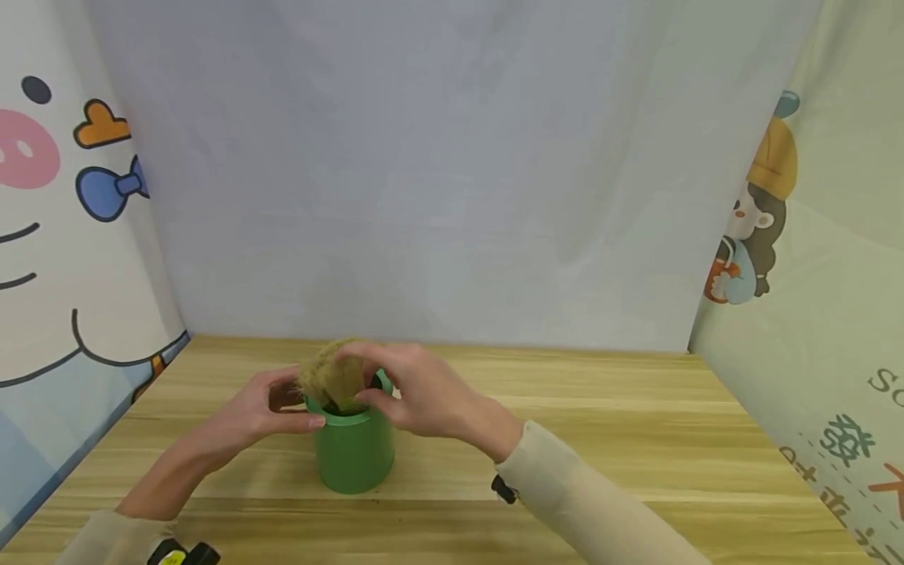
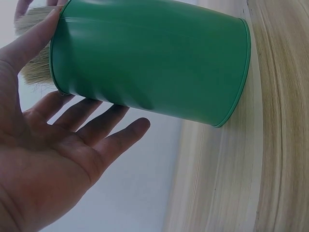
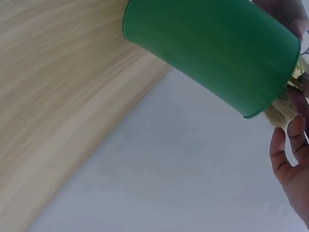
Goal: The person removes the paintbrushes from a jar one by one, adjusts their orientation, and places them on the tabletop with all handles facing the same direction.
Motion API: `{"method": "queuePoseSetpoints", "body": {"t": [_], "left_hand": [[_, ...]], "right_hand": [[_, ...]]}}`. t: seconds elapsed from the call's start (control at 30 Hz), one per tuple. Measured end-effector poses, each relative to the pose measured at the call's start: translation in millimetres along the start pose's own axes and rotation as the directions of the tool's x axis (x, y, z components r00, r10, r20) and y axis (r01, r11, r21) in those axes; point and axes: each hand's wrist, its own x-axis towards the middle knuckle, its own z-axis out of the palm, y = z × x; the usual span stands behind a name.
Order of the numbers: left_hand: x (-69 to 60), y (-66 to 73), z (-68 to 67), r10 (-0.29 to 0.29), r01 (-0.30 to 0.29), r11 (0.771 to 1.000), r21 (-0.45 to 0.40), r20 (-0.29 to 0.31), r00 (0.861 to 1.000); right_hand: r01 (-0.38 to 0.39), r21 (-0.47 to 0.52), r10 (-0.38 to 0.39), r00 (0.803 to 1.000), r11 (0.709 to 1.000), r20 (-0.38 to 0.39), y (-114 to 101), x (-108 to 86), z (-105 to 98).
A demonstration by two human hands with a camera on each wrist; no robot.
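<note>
So there's a smooth, semi-glossy green round-sided container standing upright a bit left of centre, low in the head frame, and poking out of its mouth is a scruffy tan bundle of fibres, frayed on its left side. It all sits on a pale yellow-brown wood-grain tabletop with a wrinkly grey-white cloth behind.

The right hand comes in from the lower right and looks to be pinching the bundle's right side between thumb and fingers. The left hand is at the container's left side, thumb at the near rim, the other fingers around the far side, pretty loose and not curled tight.

Left wrist view (container tipped sideways by the camera angle) adds stuff the head view hides: those left fingers are spread and nearly straight along the green wall, and the bristly strands at the rim stick out at upper left. Right wrist view, far right edge, shows a couple of bent right fingers next to the strands, plus a shiny gold-coloured bit too small to identify.
</note>
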Motion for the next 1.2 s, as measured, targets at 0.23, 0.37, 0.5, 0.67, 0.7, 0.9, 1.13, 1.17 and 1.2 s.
{"method": "queuePoseSetpoints", "body": {"t": [0.23, 0.37, 0.5, 0.67, 0.7, 0.9, 1.13, 1.17, 1.2], "left_hand": [[-0.4, 1.0, 0.5, -0.018, 0.018, 1.000, -0.003, -0.005, 1.000], [0.0, 0.8, 0.3, -0.026, 0.026, 1.000, 0.002, -0.012, 1.000], [0.5, 1.0, 0.2, -0.043, 0.043, 0.999, 0.010, -0.022, 0.999], [0.5, 0.2, 0.2, -0.048, 0.049, 0.999, 0.010, -0.029, 0.998], [0.2, 0.0, 0.0, -0.054, 0.054, 0.998, 0.013, -0.031, 0.998], [-0.9, 0.4, -0.6, -0.129, 0.132, 0.990, 0.049, -0.060, 0.990], [-1.4, -0.8, -0.7, -0.140, 0.145, 0.987, 0.070, -0.072, 0.988], [-1.4, -1.0, -0.9, -0.134, 0.139, 0.988, 0.068, -0.074, 0.988], [-1.4, -1.3, -1.2, -0.129, 0.134, 0.989, 0.065, -0.072, 0.989]], "right_hand": [[-0.018, 0.047, 0.020, 0.999, 0.999, -0.039, -2.8, 5.2, -17.2], [-0.002, 0.026, 0.004, 0.997, 1.000, -0.077, -4.6, 9.1, -29.9], [0.012, 0.014, -0.010, 0.992, 1.000, -0.123, -4.8, 13.4, -44.3], [0.018, 0.046, -0.010, 0.985, 0.999, -0.170, -4.2, 19.9, -61.8], [0.019, 0.055, -0.009, 0.984, 0.998, -0.180, -4.1, 21.2, -65.0], [0.050, 0.099, -0.022, 0.964, 0.994, -0.265, -4.8, 25.0, -85.4], [0.014, 0.141, 0.033, 0.945, 0.990, -0.325, 0.6, 16.1, -104.4], [0.000, 0.145, 0.047, 0.945, 0.989, -0.323, 1.9, 13.8, -105.6], [-0.013, 0.151, 0.061, 0.945, 0.988, -0.320, 3.4, 11.3, -106.4]]}}
